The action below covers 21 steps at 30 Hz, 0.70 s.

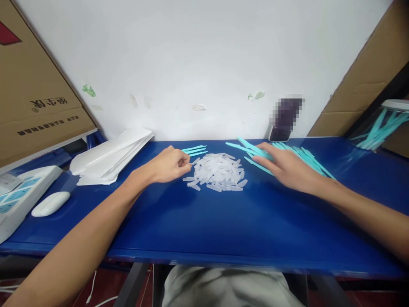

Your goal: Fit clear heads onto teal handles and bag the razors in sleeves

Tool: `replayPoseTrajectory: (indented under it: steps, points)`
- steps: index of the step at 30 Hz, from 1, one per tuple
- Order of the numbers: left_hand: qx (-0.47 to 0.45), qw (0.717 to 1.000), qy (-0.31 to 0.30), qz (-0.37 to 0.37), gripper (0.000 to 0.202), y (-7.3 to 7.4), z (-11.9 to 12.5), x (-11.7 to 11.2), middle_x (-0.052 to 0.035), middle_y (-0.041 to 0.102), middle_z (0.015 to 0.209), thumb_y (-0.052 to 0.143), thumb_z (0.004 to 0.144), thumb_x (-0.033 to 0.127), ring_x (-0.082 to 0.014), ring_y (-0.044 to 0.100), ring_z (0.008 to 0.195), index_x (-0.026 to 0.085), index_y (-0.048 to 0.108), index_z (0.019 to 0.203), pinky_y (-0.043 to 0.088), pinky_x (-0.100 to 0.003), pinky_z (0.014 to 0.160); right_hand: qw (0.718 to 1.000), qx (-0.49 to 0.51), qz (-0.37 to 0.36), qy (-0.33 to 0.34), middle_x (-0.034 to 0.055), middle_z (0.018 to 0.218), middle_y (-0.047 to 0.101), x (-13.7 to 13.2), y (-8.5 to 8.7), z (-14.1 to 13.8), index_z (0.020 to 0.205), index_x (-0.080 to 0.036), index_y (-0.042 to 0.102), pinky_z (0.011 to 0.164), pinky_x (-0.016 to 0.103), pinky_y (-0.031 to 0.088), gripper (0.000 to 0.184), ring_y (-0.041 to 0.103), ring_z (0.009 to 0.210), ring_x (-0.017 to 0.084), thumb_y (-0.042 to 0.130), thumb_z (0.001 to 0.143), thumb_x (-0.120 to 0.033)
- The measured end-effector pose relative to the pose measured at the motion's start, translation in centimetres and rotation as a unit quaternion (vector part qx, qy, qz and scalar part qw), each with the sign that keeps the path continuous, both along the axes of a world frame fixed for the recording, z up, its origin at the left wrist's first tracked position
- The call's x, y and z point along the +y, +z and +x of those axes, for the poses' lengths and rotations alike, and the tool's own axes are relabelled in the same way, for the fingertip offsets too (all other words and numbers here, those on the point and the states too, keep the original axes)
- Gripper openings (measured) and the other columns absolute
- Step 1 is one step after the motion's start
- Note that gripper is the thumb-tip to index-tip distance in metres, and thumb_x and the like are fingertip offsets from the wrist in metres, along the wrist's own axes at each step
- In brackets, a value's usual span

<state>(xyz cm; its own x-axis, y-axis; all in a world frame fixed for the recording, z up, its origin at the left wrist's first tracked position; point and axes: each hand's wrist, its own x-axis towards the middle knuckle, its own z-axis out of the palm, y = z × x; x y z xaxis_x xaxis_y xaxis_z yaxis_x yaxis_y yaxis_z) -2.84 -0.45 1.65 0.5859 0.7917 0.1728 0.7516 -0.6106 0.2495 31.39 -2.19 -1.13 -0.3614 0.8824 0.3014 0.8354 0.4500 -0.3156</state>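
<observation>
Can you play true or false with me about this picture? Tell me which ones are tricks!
1. The right hand holds turquoise sticks. True.
2. The table is red. False: the table is blue.
3. A pile of small whitish pieces lies between the two hands. True.
4. The left hand is spread out flat. False: the left hand has its fingers curled in.
5. The white mouse is at the right end of the table. False: the white mouse is on the left side.
6. More turquoise sticks lie on the table close to the left hand. True.
</observation>
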Motion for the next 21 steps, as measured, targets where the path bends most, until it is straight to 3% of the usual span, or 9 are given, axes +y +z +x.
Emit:
replayPoseTrajectory:
  steps: [3,7,12,17,21]
  points:
    - [0.002,1.000,0.006,-0.006,0.031,0.6,-0.1,-0.4,0.0045,0.036,0.049,0.051,0.085,0.026,-0.0091,0.027,0.049,0.017,0.050,0.055,0.023,-0.027,0.051,0.999,-0.007,0.030,0.021,0.0047,0.077,0.066,0.2,-0.3,0.1,0.106,-0.024,0.057,0.060,0.033,0.036,0.040,0.060,0.067,0.024,0.031,0.102,-0.054]
    - [0.023,0.999,-0.031,-0.036,0.028,0.7,0.2,-0.9,0.0038,0.048,0.051,0.058,0.087,0.038,-0.0096,0.041,0.048,0.017,0.066,0.072,0.030,-0.025,0.054,0.997,-0.007,0.039,0.059,0.0065,0.082,0.067,0.1,-0.6,-0.1,0.099,-0.024,0.057,0.065,0.034,0.040,0.038,0.061,0.072,0.024,0.030,0.103,-0.050]
    - [0.073,0.993,-0.081,-0.049,0.041,0.0,0.3,-0.7,-0.0012,0.064,0.069,0.072,0.079,0.058,-0.0130,0.053,0.060,0.017,0.070,0.077,0.035,-0.026,0.060,0.998,-0.005,0.031,0.055,0.0055,0.078,0.067,-0.7,-0.4,-0.7,0.095,-0.023,0.060,0.063,0.033,0.039,0.042,0.061,0.070,0.024,0.029,0.104,-0.049]
    - [0.091,0.989,-0.097,-0.072,0.026,-0.4,0.3,-0.6,-0.0019,0.069,0.078,0.069,0.086,0.044,-0.0142,0.060,0.067,0.020,0.075,0.079,0.039,-0.027,0.066,0.997,-0.009,0.038,0.072,0.0049,0.076,0.067,-1.6,-0.2,-1.6,0.088,-0.023,0.062,0.063,0.033,0.039,0.046,0.061,0.069,0.022,0.026,0.105,-0.048]
    - [0.055,0.990,-0.120,-0.059,0.021,-0.2,0.4,-0.8,-0.0026,0.071,0.080,0.066,0.087,0.036,-0.0135,0.061,0.069,0.019,0.076,0.081,0.043,-0.027,0.067,0.995,-0.012,0.033,0.094,0.0048,0.079,0.066,-1.8,-0.2,-2.1,0.086,-0.022,0.057,0.065,0.033,0.039,0.042,0.059,0.069,0.020,0.029,0.105,-0.047]
